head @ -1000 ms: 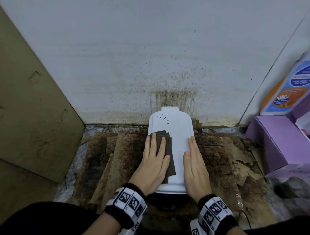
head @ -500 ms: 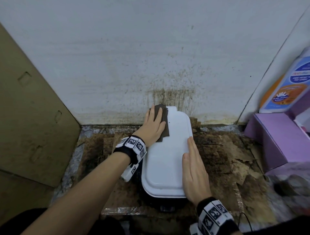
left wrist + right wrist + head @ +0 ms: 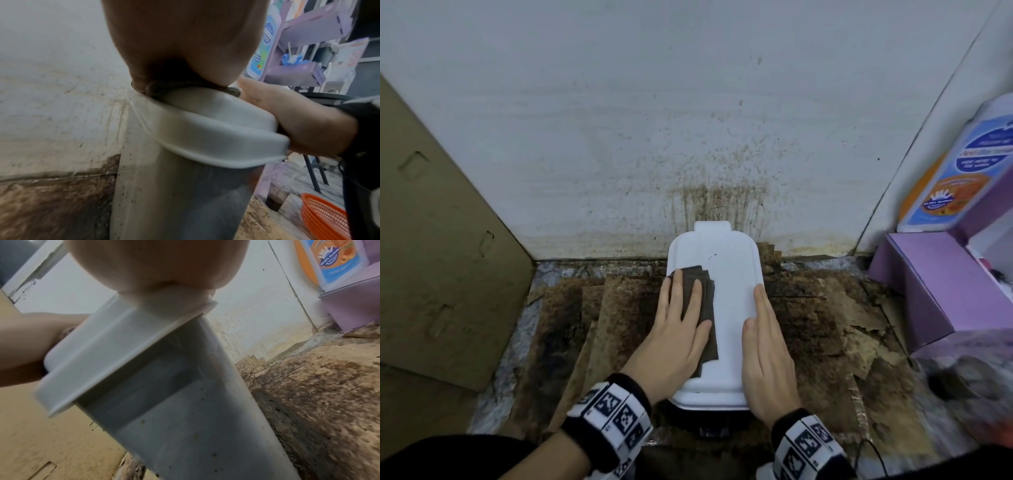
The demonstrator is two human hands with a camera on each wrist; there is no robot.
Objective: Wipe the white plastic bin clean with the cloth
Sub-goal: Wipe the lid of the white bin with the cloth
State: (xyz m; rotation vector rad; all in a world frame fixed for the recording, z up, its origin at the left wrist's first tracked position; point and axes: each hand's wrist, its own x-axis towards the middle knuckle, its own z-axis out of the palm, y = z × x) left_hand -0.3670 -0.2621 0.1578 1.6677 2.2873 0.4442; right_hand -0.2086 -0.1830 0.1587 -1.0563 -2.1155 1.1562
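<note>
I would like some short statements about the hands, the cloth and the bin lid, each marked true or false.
1. The left hand presses the dark cloth flat on the white bin lid. True.
2. The right hand holds the cloth. False: it lies flat along the lid's right edge, without cloth.
3. A few dark specks remain on the lid's far part. True.
4. The bin stands on a clean floor. False: stained brown cardboard surrounds it.

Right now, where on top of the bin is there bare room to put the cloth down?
The white strip of the bin lid between the left hand and the right hand is bare, and so is the far end toward the stained wall, apart from a few specks. The left side is taken by the cloth under the left hand.
</note>
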